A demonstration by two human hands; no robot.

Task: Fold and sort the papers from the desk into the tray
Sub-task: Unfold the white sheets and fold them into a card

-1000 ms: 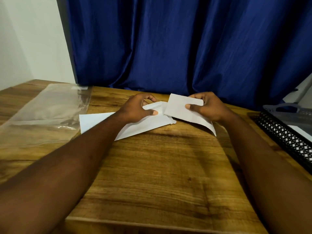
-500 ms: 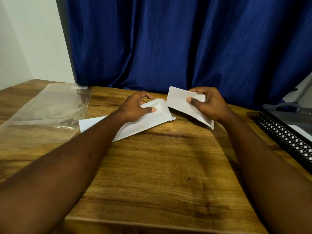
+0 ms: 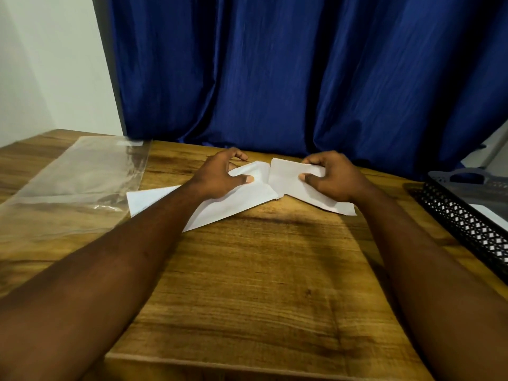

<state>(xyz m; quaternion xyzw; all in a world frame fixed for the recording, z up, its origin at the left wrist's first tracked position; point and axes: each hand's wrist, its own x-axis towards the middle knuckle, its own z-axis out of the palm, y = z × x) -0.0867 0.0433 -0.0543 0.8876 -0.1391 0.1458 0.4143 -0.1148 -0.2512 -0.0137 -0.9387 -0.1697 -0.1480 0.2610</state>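
- I work from one view only: a wide-angle camera worn on the person's head.
- It faces forward and down across the wooden desk [image 3: 247,284] to the blue curtain [image 3: 275,78] behind.
- It sits close. Both forearms enter at the bottom corners, and the left hand [image 3: 220,176] and right hand [image 3: 336,180] grip white papers [image 3: 247,199] mid-frame.
- The right edge cuts the mesh tray [image 3: 464,226], and the left edge cuts a clear plastic sheet [image 3: 68,182].

The white, folded left paper [image 3: 233,207] and right paper [image 3: 286,177] lay end to end, touching; the black mesh tray [image 3: 464,224] stood well apart, rightward.
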